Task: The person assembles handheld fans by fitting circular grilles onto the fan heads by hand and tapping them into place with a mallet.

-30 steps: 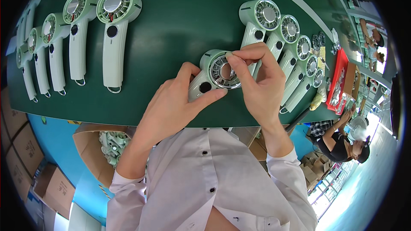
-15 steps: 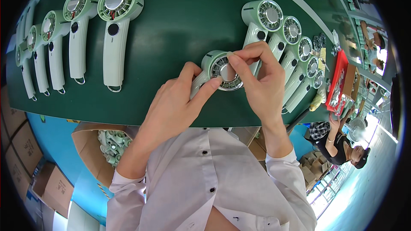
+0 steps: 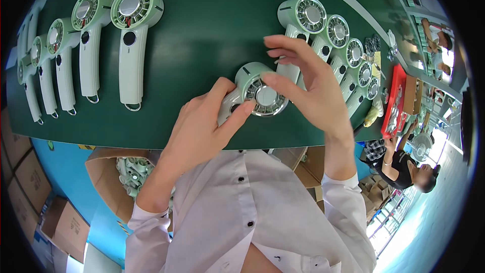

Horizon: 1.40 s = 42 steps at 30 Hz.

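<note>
Round-headed, pale-green plastic handheld fan (image 3: pixel 265 97) is clamped in the left hand (image 3: pixel 199 124), thumb at its silver face; the right hand (image 3: pixel 318 93) is spread, thumb over the rim.

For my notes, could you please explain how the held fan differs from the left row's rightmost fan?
The held fan is rimmed in silver; the row fan isn't, showing a red strand. The left hand grips the held fan; the row fan lies untouched. Both are pale green.
</note>
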{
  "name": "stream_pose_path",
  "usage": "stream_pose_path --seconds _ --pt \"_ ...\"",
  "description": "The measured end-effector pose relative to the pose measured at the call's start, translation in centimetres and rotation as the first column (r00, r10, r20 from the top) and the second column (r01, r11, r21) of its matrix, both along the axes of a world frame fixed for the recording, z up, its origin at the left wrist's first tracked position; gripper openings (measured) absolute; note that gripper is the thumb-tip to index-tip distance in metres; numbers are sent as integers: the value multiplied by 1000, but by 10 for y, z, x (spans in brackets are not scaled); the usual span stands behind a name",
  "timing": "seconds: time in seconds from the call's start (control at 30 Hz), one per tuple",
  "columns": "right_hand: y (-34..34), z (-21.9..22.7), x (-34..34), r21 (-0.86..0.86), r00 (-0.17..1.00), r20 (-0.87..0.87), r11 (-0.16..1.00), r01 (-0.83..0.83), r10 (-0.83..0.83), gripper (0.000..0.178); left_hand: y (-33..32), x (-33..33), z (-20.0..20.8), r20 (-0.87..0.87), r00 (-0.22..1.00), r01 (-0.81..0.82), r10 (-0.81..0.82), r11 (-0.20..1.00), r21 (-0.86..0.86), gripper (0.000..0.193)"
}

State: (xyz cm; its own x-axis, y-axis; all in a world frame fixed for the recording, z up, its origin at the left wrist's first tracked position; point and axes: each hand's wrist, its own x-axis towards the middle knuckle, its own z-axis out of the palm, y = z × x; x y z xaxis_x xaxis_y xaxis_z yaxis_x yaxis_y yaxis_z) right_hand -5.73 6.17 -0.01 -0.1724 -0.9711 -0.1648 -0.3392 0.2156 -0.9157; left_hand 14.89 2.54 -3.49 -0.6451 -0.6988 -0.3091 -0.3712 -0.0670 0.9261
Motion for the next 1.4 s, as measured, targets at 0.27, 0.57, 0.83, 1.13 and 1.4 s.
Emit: stream_pose_path --seconds 0.27,0.57,0.83,1.13,1.4 --pt "3 18 -12 320 939 315 917 -239 135 37 0 5 10 -27 995 99 -100 993 -61 32" --pt "20 7 -6 191 920 391 979 -68 -13 50 -3 0 19 -46 999 17 -12 992 122 33" --pt "46 3 6 185 840 533 983 1 -101 84 2 -7 17 -148 989 -1 15 996 92 32" --pt "54 -4 -6 183 848 528 981 -64 -43 80 11 -13 20 -54 997 -51 60 987 150 25" --pt "64 5 -10 188 740 660 982 1 -128 73 20 -19 26 -67 995 -63 75 984 169 22"
